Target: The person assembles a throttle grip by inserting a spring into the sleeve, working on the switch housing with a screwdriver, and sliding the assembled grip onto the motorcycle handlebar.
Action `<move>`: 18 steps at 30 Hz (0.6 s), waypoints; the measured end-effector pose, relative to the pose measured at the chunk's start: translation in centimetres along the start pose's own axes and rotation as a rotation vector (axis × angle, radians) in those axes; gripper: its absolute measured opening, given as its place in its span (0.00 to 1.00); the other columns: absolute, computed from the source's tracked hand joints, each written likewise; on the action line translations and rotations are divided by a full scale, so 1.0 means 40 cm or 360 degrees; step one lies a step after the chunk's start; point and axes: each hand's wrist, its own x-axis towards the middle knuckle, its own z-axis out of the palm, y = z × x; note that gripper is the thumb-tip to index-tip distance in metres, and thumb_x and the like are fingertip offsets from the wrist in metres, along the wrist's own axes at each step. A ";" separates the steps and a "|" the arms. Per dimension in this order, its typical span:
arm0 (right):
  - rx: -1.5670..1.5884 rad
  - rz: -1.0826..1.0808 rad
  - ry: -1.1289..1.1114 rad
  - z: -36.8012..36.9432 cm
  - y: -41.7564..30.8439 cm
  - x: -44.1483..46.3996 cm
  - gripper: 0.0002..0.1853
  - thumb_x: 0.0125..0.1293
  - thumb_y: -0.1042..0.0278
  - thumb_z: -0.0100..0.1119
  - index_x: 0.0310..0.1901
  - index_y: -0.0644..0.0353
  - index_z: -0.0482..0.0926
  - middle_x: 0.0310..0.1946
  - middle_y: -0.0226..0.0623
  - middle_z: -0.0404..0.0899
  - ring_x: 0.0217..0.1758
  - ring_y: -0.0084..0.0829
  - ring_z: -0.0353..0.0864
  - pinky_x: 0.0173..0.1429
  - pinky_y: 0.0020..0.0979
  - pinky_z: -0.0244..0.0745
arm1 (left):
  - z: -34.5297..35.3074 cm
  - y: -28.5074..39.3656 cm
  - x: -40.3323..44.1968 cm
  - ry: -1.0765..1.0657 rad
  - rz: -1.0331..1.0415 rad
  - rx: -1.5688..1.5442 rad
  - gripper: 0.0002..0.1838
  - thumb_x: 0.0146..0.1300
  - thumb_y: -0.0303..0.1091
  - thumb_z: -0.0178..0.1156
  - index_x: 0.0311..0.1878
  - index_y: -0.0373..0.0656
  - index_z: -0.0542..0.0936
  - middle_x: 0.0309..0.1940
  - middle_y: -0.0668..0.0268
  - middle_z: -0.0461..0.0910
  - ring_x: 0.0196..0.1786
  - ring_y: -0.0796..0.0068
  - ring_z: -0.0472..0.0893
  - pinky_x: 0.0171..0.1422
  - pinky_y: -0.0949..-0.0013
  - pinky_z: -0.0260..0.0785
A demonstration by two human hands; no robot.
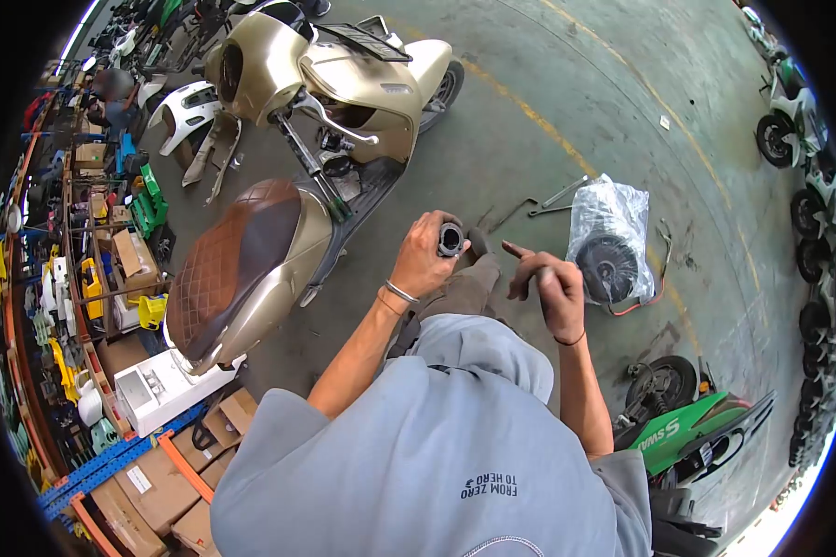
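Observation:
My left hand (420,257) is wrapped round a dark, greasy, ring-shaped metal part (459,251) with a round hollow facing up. Opposite it, my right hand (552,290) is raised over the floor, with the index finger stretched toward the part and the others partly curled. I see nothing in that hand, and it is apart from the part. Dark smudges mark its fingers. Just beyond the right hand, a black round wheel hub or motor (608,266) lies on clear plastic wrapping (615,206), with a red cable beside it.
A gold scooter (362,79) with a brown quilted seat (237,265) stands to the left. Metal tools (559,193) lie on the floor ahead. A green scooter (687,427) is at lower right. Shelving with boxes (144,487) lines the left; several motorbikes (808,139) line the right.

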 end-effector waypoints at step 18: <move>0.1707 0.0670 0.0102 -0.146 0.037 0.586 0.29 0.79 0.44 0.42 0.35 0.62 0.82 0.18 0.36 0.72 0.21 0.29 0.68 0.74 0.68 0.60 | -0.008 -0.014 0.323 0.0610 -0.0497 -0.0028 0.19 0.56 0.33 0.76 0.45 0.38 0.77 0.37 0.57 0.82 0.39 0.57 0.83 0.45 0.61 0.75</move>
